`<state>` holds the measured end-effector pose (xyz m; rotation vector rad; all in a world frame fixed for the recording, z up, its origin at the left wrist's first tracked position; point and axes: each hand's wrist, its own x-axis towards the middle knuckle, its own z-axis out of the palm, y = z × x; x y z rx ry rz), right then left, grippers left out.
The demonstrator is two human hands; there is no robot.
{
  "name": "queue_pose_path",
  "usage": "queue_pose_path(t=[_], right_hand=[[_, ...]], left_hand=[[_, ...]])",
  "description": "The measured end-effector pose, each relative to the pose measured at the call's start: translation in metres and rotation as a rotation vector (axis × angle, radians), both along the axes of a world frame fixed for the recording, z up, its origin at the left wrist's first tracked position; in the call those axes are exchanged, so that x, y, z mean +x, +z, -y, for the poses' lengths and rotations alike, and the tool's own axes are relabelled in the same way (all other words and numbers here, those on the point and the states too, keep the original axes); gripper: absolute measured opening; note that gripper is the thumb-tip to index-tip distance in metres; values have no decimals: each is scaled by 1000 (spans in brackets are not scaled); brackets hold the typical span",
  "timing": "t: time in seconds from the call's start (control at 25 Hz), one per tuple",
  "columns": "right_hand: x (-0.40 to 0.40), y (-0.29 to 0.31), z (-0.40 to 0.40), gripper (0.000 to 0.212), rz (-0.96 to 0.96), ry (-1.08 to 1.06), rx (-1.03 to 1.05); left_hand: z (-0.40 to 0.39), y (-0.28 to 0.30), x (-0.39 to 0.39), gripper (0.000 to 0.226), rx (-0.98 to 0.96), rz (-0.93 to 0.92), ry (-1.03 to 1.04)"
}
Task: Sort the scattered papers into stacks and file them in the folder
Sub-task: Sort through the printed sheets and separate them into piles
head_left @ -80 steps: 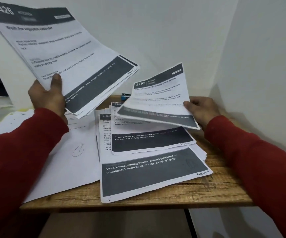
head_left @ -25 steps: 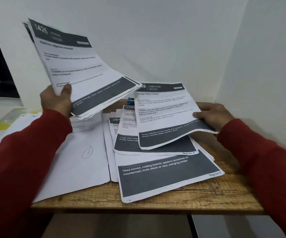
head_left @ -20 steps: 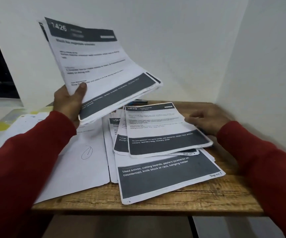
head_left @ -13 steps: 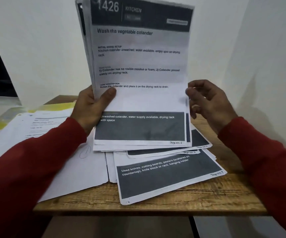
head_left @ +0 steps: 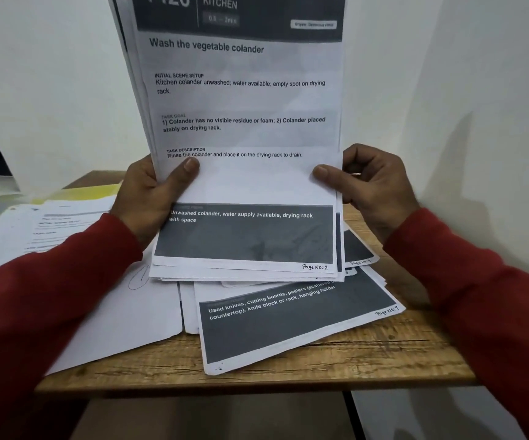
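Your left hand (head_left: 149, 198) and right hand (head_left: 374, 188) each grip the upright paper stack (head_left: 244, 128) above the desk (head_left: 384, 350).

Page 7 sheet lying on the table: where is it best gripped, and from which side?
Likely the near corner of the Page 7 sheet, approached from the table's front edge. It lies flat and skewed on top of other sheets, and that corner juts nearest the edge, so fingers could slide under it.

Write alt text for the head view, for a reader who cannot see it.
Two red-sleeved hands, left hand and right hand, hold a stack of white printed sheets upright, top page headed "Wash the vegetable colander", above a wooden table strewn with loose printed pages.
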<state>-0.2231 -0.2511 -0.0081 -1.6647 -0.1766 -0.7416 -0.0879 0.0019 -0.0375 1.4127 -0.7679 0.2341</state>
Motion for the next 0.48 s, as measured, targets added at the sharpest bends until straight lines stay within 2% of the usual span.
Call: queue_pose_path(t=[0.12,0.24,0.36,0.48], right_hand=[[0,1,3,29,-15,10,3],[4,-5,11,43,-61,-81,-62],[9,-9,21,36,-90,-179,42],[8,-6,26,30,-97,-156,183]], left_hand=[[1,1,-2,15,-3,-21,-15],[3,6,-4,19,2,-63,-19],[1,11,-4,18,13,-96,-10],[-5,11,-2,12,8,-132,36]])
